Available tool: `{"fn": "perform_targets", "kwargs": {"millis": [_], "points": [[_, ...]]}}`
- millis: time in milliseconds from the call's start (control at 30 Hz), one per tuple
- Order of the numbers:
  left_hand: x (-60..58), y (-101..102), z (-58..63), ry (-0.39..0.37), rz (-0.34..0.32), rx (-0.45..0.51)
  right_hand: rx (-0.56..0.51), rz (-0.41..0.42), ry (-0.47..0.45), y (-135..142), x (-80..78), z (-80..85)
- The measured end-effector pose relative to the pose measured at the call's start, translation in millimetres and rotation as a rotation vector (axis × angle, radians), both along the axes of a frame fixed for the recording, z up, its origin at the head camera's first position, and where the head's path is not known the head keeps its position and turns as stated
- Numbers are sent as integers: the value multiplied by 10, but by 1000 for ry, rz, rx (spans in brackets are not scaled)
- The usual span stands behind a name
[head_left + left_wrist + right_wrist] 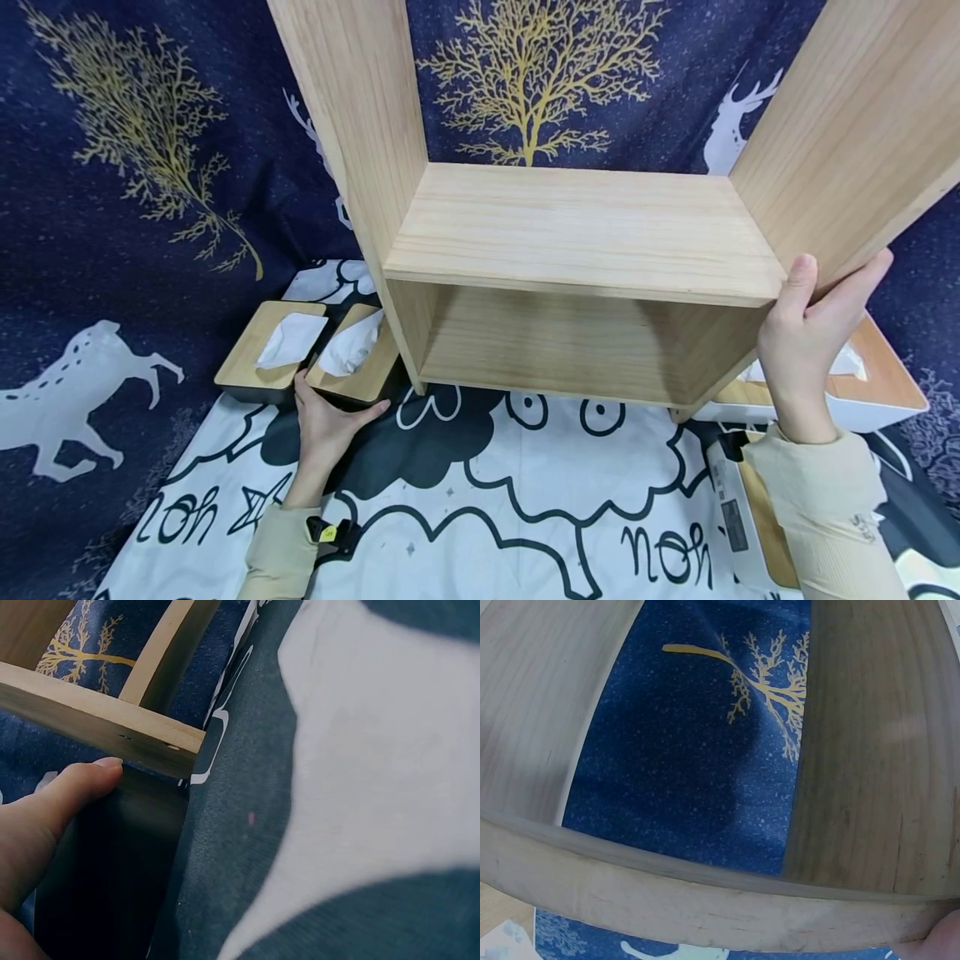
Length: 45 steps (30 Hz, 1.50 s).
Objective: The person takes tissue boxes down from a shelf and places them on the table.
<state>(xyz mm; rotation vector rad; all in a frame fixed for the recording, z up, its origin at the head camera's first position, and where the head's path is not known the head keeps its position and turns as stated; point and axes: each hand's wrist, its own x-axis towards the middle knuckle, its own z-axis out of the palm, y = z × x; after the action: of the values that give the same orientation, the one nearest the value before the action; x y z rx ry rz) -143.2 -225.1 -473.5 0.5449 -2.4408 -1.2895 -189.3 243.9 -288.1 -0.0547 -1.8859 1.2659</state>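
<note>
A pale wooden shelf unit (585, 229) stands tilted in the middle of the head view. My right hand (806, 358) grips the front edge of its right side panel, with the thumb on the inner side. At the shelf's left foot is a black tissue box (378, 371) with a wood-coloured lid and a white tissue sticking out. My left hand (326, 425) holds this box at its near end, fingers at its left side and thumb toward the right. In the left wrist view, the thumb (82, 784) lies along the dark box, close to the shelf's wooden edge.
A second black tissue box (251, 333) sits just left of the held one. Right of the shelf are a white box with a wood-coloured top (892, 367) and another white box (738, 517), partly behind my right arm. A patterned cloth (465, 525) covers the table; a dark blue curtain (75, 250) hangs behind.
</note>
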Motion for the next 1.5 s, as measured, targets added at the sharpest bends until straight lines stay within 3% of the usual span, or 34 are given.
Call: {"fn": "perform_targets", "kwargs": {"millis": [400, 700, 800, 967, 1100, 1267, 1500], "points": [[-25, 15, 2, -46, -33, 50, 45, -23, -17, 126, -67, -78], [10, 10, 90, -148, -73, 65, 45, -35, -35, 147, -51, -79], [42, -31, 162, -212, -106, 23, 43, -38, -35, 148, -41, -60], [120, -134, 317, -341, -165, -123, 37, -45, -36, 130, -14, -31], [190, -188, 438, -392, -216, -242, 42, -45, -36, 133, 7, -14], [250, -204, 653, -327, -271, -360, 30, 18, 38, 211, 6, -88], [172, -258, 1048, -79, -364, -503, -13, 161, 130, 355, 92, -276]]}}
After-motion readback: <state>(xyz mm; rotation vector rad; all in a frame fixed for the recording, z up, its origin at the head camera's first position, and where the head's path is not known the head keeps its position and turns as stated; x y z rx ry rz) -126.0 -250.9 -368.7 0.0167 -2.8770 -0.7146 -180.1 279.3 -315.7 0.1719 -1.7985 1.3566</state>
